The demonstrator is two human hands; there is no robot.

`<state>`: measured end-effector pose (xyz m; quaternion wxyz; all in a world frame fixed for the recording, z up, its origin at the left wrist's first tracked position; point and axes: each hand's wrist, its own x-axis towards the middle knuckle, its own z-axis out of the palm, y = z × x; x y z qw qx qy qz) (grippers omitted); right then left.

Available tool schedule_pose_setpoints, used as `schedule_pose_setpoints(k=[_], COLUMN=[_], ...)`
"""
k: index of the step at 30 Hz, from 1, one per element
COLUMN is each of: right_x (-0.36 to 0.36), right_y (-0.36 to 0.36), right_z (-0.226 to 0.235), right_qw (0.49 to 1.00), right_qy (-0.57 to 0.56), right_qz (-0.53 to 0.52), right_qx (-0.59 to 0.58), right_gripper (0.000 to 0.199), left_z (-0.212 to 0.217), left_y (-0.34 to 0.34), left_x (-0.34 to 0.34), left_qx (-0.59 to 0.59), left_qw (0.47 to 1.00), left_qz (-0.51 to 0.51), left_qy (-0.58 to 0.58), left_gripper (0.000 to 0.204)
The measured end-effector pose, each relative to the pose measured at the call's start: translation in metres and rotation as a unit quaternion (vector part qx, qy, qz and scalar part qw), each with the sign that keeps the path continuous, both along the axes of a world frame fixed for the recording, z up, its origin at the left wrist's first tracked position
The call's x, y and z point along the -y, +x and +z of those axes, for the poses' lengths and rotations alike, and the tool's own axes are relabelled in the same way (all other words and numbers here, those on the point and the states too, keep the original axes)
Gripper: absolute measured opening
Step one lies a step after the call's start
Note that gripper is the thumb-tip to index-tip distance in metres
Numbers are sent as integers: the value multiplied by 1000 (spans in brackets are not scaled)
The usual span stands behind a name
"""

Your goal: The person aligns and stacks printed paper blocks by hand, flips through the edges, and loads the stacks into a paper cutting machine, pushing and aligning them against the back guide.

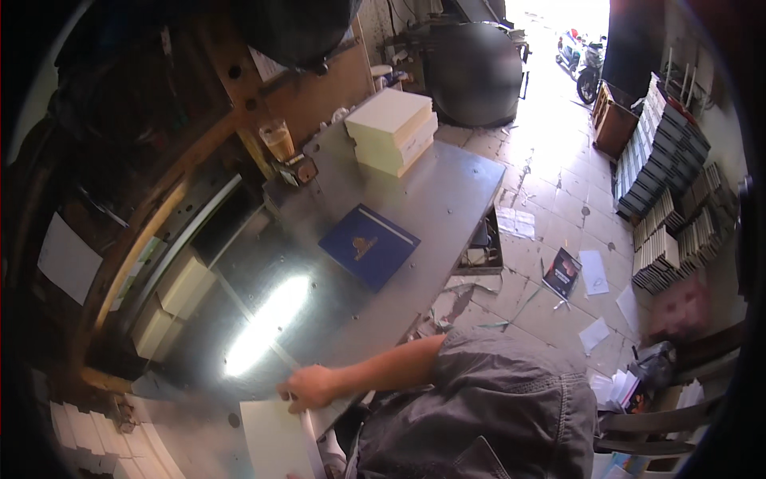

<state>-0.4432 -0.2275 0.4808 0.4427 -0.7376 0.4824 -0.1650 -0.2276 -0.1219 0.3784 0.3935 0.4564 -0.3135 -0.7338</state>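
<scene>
My right hand (309,388) reaches in from the grey sleeve at the lower middle. Its fingers are curled over the far right corner of a block of white paper (275,437), gripping it at the top edge. The block lies at the near end of the metal-topped table (375,315) and runs off the lower edge of the picture. A sliver of skin by the block's near end may belong to my left hand; its fingers cannot be made out. Farther up the table lies a closed dark blue hardcover book (369,247) with a gold emblem.
A tall stack of cream paper blocks (391,132) stands at the table's far end, near a glass of brown drink (277,140). More paper blocks (179,295) sit along the left. Loose papers (593,273) litter the tiled floor; stacked books (662,152) line the right wall.
</scene>
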Motion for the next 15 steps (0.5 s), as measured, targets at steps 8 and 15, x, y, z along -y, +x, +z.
schedule_pose_setpoints(k=[8, 15], right_x=[29, 35], right_y=[29, 19], right_z=[-45, -40], right_qw=[968, 979], right_qy=[-247, 27], right_qz=[49, 129], right_qx=[-9, 156], right_gripper=[77, 90], left_z=[2, 12], left_y=[-14, -11], left_x=[25, 46], left_qx=[48, 119], left_qw=[998, 988], left_qz=[8, 37], left_qy=[-31, -96], left_gripper=[69, 67])
